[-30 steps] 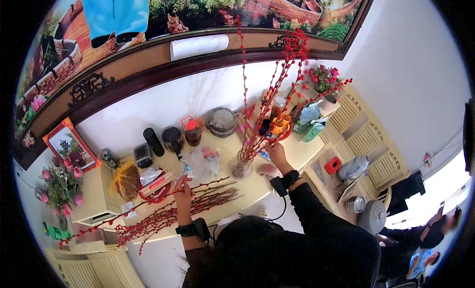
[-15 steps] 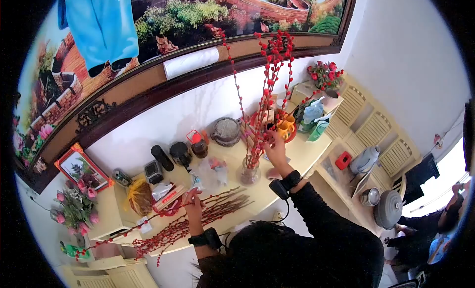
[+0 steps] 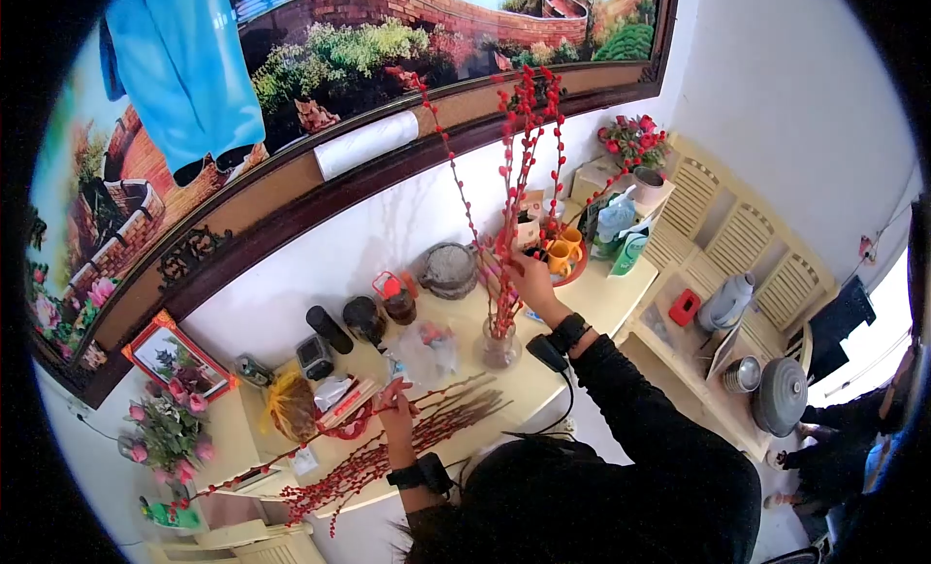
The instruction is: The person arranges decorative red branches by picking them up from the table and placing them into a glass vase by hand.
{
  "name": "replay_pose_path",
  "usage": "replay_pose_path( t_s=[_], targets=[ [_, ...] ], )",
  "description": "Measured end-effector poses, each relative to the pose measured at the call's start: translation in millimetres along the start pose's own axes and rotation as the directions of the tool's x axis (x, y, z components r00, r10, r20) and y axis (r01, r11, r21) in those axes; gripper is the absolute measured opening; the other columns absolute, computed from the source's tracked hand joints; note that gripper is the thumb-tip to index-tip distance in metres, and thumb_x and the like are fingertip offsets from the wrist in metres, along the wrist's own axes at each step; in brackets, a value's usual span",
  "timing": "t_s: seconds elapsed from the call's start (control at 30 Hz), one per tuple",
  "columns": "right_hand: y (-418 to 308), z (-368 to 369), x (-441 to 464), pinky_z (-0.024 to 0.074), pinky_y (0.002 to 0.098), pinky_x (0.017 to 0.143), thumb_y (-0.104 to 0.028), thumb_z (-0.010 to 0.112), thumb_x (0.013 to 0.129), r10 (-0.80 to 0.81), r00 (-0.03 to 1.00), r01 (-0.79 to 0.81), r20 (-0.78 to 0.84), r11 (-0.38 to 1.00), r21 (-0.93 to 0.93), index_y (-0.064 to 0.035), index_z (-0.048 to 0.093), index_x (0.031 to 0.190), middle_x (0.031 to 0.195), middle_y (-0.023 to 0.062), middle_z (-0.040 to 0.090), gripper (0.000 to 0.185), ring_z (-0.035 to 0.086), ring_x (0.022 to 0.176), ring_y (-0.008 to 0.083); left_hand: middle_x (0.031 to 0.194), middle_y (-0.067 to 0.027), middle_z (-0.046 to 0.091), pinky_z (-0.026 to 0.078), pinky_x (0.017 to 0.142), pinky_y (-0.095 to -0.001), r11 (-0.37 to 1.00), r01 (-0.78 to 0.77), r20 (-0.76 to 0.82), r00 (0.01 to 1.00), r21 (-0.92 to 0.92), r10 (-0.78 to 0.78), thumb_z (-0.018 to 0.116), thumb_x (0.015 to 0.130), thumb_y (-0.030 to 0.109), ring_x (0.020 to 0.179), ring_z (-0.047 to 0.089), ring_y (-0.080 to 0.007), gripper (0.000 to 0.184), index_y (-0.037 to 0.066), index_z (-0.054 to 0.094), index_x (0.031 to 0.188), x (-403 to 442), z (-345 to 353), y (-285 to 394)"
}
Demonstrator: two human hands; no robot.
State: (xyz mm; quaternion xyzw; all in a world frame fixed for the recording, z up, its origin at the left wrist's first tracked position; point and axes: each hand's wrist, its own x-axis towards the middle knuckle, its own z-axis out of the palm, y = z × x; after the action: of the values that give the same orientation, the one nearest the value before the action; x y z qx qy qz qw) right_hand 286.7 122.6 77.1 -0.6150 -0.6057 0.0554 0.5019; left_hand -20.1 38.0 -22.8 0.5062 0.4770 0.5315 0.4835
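Observation:
My right hand [image 3: 532, 281] is closed around upright red-berried branches [image 3: 524, 147], partway up their stems. Their lower ends stand in a clear glass vase [image 3: 501, 349] on the cream table. To the left, my left hand [image 3: 396, 416] pinches a single long berry branch [image 3: 276, 459], which slants down past the table's left end. Close by that hand lies a bundle of similar red branches [image 3: 364, 467], with bare stem ends pointing right. Dark bands with small devices are strapped to both wrists.
Along the wall stand a stone-like pot [image 3: 449, 271], a red-topped jar [image 3: 397, 300] and a clear plastic bag [image 3: 427, 353]. Orange mugs [image 3: 560, 257] sit on a red tray at right. Pink flowers [image 3: 170, 428] stand at left. Another person [image 3: 844, 448] is at far right.
The camera view has shifted slightly. My right hand has moved in closer against the stems above the vase. My left hand keeps the single branch in nearly the same position.

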Motion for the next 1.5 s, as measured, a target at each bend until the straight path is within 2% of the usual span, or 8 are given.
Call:
replay_pose_path(
  t_s=[0.33,0.43,0.53,0.67,1.0,1.1,1.2,1.5],
  targets=[
    [20,52,12,0.0456,0.0287,0.054,-0.009,0.059,0.073,0.004,0.978,-0.037,0.208,0.987,0.158,-0.0005,0.046,0.107,0.072,0.0088,0.059,0.037,0.056,0.058,0.0177,0.091,-0.0076,0.057,0.039,0.041,-0.0204,0.997,-0.034,0.098,0.994,-0.063,0.04,0.041,0.086,0.016,0.045,0.047,-0.0071,0.026,0.001,0.046,0.107,8,9,-3],
    [-9,30,2,0.044,0.0303,0.072,-0.01,0.055,0.076,0.076,0.841,-0.234,0.535,0.944,0.234,0.0021,0.042,0.111,0.092,0.0138,0.057,0.04,0.056,0.082,0.0208,0.091,-0.0075,0.057,0.039,0.041,-0.0204,0.999,-0.037,0.113,0.993,-0.023,0.039,0.041,0.086,0.016,0.046,0.047,-0.007,0.026,0.002,0.046,0.107,10,10,2],
    [19,40,-5,0.0429,0.0305,0.076,-0.008,0.053,0.077,-0.125,0.821,-0.161,0.557,0.885,0.437,0.0018,0.035,0.118,0.1,0.0125,0.053,0.046,0.053,0.091,0.0185,0.092,-0.007,0.056,0.038,0.04,-0.0204,0.999,-0.037,0.122,0.992,0.028,0.034,0.039,0.086,0.014,0.044,0.046,-0.0066,0.024,0.002,0.046,0.106,11,12,9],
    [28,37,-10,0.0391,0.0316,0.081,-0.006,0.049,0.078,-0.211,0.726,0.009,0.654,0.955,0.297,-0.0023,0.027,0.124,0.111,0.0136,0.045,0.051,0.047,0.102,0.0196,0.092,-0.0062,0.056,0.038,0.039,-0.0202,0.997,-0.06,0.122,0.991,0.038,0.055,0.039,0.086,0.012,0.043,0.046,-0.0063,0.024,0.002,0.046,0.107,16,18,8],
    [29,66,-19,0.0426,0.0276,0.073,0.001,0.048,0.073,-0.252,0.853,0.125,0.457,0.949,0.289,-0.0054,0.027,0.126,0.101,0.012,0.043,0.056,0.052,0.092,0.0199,0.093,-0.0072,0.055,0.038,0.041,-0.021,1.0,0.023,0.205,0.979,0.012,-0.025,0.038,0.086,0.01,0.044,0.045,-0.0064,0.024,0.0,0.047,0.106,24,32,11],
    [23,43,-21,0.0427,0.0263,0.069,0.002,0.047,0.073,-0.38,0.864,0.32,0.33,0.921,0.222,-0.0029,0.028,0.125,0.098,0.0115,0.043,0.056,0.053,0.085,0.02,0.094,-0.0069,0.055,0.038,0.042,-0.0211,1.0,0.009,0.215,0.977,-0.006,-0.007,0.038,0.086,0.01,0.045,0.045,-0.0066,0.025,0.0,0.047,0.106,28,30,15],
    [18,32,-19,0.0396,0.0356,0.077,0.0,0.047,0.071,-0.133,0.876,-0.053,0.464,0.929,0.366,0.0011,0.036,0.118,0.101,0.0174,0.044,0.049,0.049,0.087,0.0275,0.093,-0.0066,0.055,0.038,0.042,-0.0205,1.0,-0.001,0.234,0.972,0.007,-0.001,0.039,0.085,0.009,0.046,0.045,-0.0061,0.024,0.0,0.047,0.106,35,33,19],
    [13,-6,-20,0.0423,0.0324,0.071,0.001,0.05,0.068,-0.1,0.92,0.029,0.379,0.982,0.187,-0.0049,0.043,0.114,0.099,0.0169,0.048,0.047,0.052,0.082,0.0266,0.082,-0.0052,0.056,0.039,0.045,-0.0201,0.985,-0.144,0.328,0.939,0.095,0.106,0.042,0.081,0.002,0.049,0.046,-0.0064,0.025,0.003,0.05,0.104,75,88,43]
  ],
)
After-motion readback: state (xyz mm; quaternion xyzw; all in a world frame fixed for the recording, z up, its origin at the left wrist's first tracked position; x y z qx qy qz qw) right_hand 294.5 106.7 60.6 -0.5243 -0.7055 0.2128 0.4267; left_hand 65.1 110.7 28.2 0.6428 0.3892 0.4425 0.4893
